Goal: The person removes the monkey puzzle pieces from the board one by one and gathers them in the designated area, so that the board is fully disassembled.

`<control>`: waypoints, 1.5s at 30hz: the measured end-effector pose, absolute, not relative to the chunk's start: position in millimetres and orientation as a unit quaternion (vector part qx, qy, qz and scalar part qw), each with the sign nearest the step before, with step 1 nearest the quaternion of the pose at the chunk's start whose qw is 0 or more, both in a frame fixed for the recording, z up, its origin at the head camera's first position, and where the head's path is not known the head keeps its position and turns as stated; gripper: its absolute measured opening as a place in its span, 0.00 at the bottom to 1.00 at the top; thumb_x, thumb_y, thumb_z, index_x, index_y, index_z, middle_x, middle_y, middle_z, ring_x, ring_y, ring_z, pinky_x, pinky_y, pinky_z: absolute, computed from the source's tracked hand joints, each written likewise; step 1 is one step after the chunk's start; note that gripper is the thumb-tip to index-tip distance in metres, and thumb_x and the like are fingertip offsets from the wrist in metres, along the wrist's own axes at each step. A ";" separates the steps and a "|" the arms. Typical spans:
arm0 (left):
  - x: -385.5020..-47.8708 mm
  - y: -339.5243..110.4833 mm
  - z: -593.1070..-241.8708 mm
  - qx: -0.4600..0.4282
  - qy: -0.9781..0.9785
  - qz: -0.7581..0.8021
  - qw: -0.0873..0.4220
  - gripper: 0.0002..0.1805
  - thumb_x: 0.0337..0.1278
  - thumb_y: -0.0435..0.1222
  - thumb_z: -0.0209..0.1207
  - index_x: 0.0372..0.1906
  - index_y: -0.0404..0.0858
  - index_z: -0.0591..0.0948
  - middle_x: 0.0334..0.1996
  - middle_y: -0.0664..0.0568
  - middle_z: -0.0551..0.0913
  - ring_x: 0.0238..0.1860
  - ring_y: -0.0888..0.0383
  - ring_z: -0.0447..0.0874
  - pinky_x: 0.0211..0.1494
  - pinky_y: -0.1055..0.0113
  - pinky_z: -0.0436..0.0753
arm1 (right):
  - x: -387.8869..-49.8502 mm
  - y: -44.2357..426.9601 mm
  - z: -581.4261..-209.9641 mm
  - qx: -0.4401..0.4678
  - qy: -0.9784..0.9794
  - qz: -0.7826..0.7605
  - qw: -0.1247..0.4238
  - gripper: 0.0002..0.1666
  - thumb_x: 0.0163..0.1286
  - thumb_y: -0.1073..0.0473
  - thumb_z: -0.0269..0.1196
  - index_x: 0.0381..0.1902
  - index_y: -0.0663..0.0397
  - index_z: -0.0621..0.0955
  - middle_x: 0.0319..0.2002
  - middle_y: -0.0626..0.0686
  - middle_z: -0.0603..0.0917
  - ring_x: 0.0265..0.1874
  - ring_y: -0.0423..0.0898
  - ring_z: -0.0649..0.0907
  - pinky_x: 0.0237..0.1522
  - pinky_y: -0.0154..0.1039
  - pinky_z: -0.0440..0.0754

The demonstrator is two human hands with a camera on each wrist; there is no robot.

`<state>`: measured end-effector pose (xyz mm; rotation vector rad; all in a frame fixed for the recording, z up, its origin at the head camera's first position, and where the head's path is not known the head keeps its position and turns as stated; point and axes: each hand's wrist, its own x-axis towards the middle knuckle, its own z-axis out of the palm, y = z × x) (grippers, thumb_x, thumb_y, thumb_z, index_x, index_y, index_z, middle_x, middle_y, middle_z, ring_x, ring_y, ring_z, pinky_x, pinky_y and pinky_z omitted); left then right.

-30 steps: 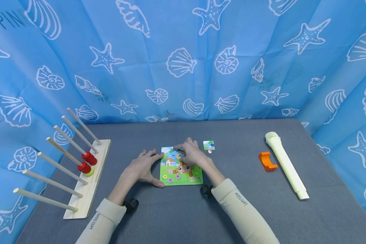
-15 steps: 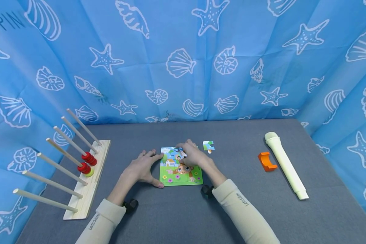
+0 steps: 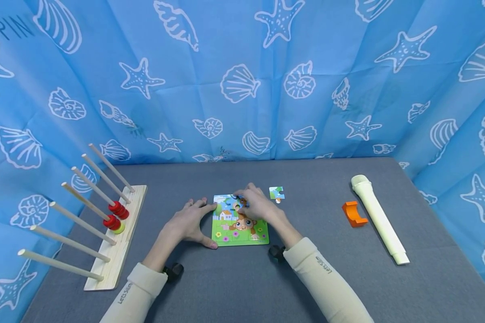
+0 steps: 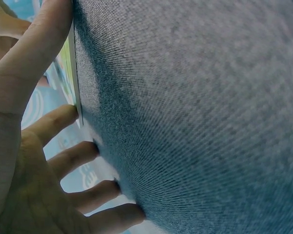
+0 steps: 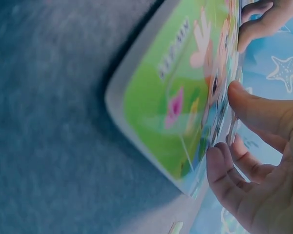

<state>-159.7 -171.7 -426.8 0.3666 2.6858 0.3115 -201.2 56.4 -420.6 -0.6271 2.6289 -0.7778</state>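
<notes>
A monkey jigsaw puzzle (image 3: 248,241) lies in its flat tray on the grey table. My left hand (image 3: 186,223) spans its left side with spread fingers, thumb at the near corner and index finger farther up the edge. Over the puzzle's upper right part, my right hand (image 3: 259,205) pinches a puzzle piece (image 5: 232,127) between thumb and fingers, close to the picture. That piece is mostly hidden by the fingers. One loose puzzle piece (image 3: 276,193), blue and green, lies just beyond the tray's upper right corner.
At the left stands a wooden peg rack (image 3: 105,264) with several upright rods and some red rings (image 3: 112,222). To the right lie an orange curved block (image 3: 353,214) and a cream microphone-shaped object (image 3: 380,217). A blue shell-patterned curtain (image 3: 242,121) hangs behind the table.
My right hand has shifted slightly right and turned the pinched piece a little over the puzzle. The left hand and the loose piece stay in place.
</notes>
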 end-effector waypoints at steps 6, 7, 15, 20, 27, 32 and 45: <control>-159.3 -171.4 -426.0 0.132 0.963 0.112 0.205 0.64 0.32 0.65 0.79 0.79 0.49 0.64 0.81 0.37 0.57 0.79 0.25 0.50 0.72 0.28 0.66 | -202.1 65.6 -415.3 -0.226 0.925 -0.266 0.150 0.29 0.71 0.59 0.68 0.69 0.49 0.78 0.51 0.59 0.73 0.41 0.49 0.68 0.41 0.43 0.68; -159.2 -171.4 -426.0 0.131 0.963 0.112 0.205 0.64 0.32 0.65 0.79 0.79 0.49 0.64 0.81 0.38 0.57 0.79 0.25 0.50 0.72 0.28 0.65 | -202.4 67.4 -414.3 -0.228 0.925 -0.265 0.151 0.29 0.72 0.59 0.67 0.69 0.49 0.77 0.52 0.59 0.73 0.41 0.50 0.68 0.40 0.43 0.67; -158.8 -170.9 -425.7 0.128 0.963 0.115 0.206 0.64 0.32 0.64 0.79 0.79 0.49 0.64 0.81 0.38 0.57 0.79 0.25 0.50 0.72 0.28 0.65 | -208.4 85.7 -409.8 -0.237 0.925 -0.255 0.150 0.30 0.73 0.60 0.66 0.71 0.50 0.75 0.51 0.61 0.73 0.40 0.50 0.66 0.39 0.43 0.65; -158.0 -171.2 -425.0 0.131 0.963 0.120 0.204 0.64 0.32 0.63 0.80 0.79 0.49 0.64 0.81 0.38 0.57 0.79 0.25 0.50 0.72 0.28 0.65 | -212.7 102.9 -408.6 -0.231 0.929 -0.248 0.146 0.30 0.74 0.60 0.65 0.72 0.51 0.75 0.50 0.61 0.72 0.40 0.51 0.66 0.39 0.44 0.64; -156.9 -171.1 -424.1 0.131 0.963 0.121 0.202 0.64 0.32 0.62 0.80 0.79 0.48 0.64 0.81 0.37 0.57 0.79 0.25 0.50 0.72 0.28 0.65 | -217.6 130.0 -410.8 -0.208 0.939 -0.233 0.141 0.30 0.74 0.61 0.65 0.71 0.51 0.75 0.52 0.63 0.72 0.42 0.52 0.68 0.42 0.47 0.67; -156.9 -170.3 -424.0 0.128 0.963 0.122 0.204 0.64 0.32 0.62 0.80 0.79 0.48 0.64 0.81 0.38 0.57 0.80 0.26 0.49 0.73 0.28 0.64 | -221.9 150.1 -413.2 -0.197 0.944 -0.226 0.138 0.30 0.73 0.62 0.65 0.71 0.54 0.75 0.51 0.63 0.72 0.41 0.52 0.68 0.41 0.47 0.67; -157.5 -170.8 -426.3 0.128 0.964 0.120 0.201 0.64 0.31 0.63 0.80 0.79 0.49 0.65 0.81 0.38 0.57 0.80 0.26 0.50 0.72 0.28 0.65 | -232.2 195.1 -413.5 -0.173 0.952 -0.202 0.151 0.29 0.72 0.66 0.64 0.70 0.57 0.76 0.56 0.70 0.71 0.46 0.60 0.71 0.46 0.54 0.72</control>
